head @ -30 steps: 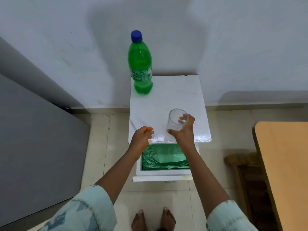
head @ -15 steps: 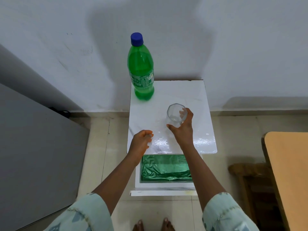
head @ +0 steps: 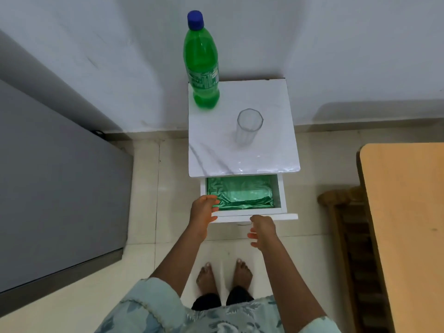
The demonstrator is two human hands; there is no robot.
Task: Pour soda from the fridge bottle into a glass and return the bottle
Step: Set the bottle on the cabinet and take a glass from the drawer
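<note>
A green soda bottle (head: 202,66) with a blue cap stands upright at the back left corner of a small white cabinet top (head: 276,159). An empty clear glass (head: 248,127) stands upright near the middle of that top, with no hand on it. Below, the cabinet's white drawer (head: 257,213) is pulled out. My left hand (head: 203,211) rests on the drawer's front left corner, fingers curled over the rim. My right hand (head: 262,233) hovers just in front of the drawer face, fingers apart and holding nothing.
Green plastic wrapping (head: 240,192) lies inside the drawer. A grey fridge top (head: 55,183) fills the left side. A wooden table (head: 408,224) and a wooden chair (head: 348,236) stand at the right. My bare feet (head: 224,275) are on the tiled floor.
My right hand set the glass down on the cabinet top and let go. Both hands drew back to the open drawer's front.
</note>
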